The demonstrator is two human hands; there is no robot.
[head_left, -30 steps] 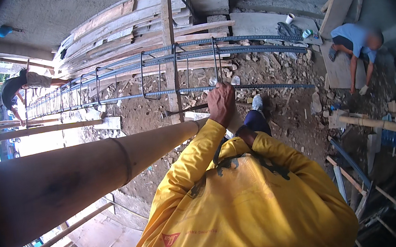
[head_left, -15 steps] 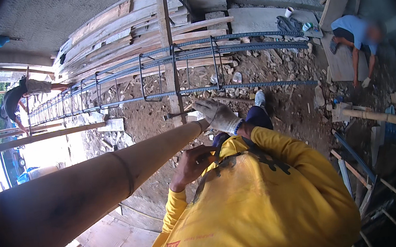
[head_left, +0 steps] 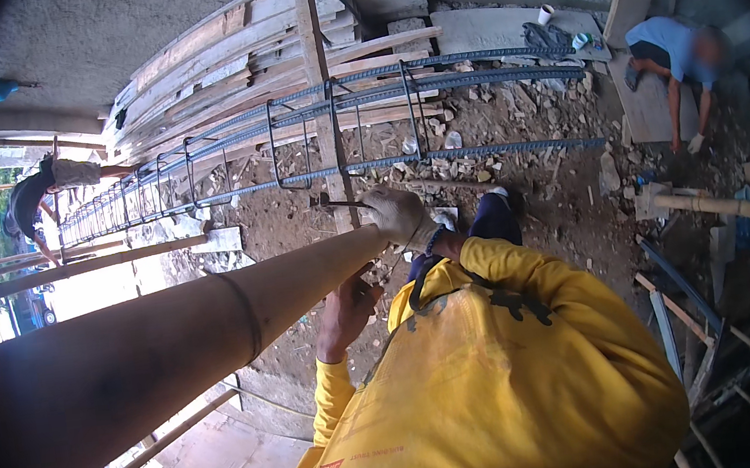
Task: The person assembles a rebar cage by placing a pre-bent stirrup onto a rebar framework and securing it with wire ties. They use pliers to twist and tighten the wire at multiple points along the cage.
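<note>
Clamping its fingers around a dark hand tool [head_left: 345, 204], the gloved right hand [head_left: 400, 218] is pointing it toward ten o'clock; a bamboo pole [head_left: 170, 335] is extending toward eight. At seven, the left hand [head_left: 346, 314] is appearing, its finger closure indeterminate.

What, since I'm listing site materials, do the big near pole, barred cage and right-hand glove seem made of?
Pole: likely bamboo, smooth tan, with ring-like joints. Cage: probably steel, dark bluish-grey, ribbed bars. Glove: apparently fabric, matte off-white, softly creased; perhaps knitted.
</note>
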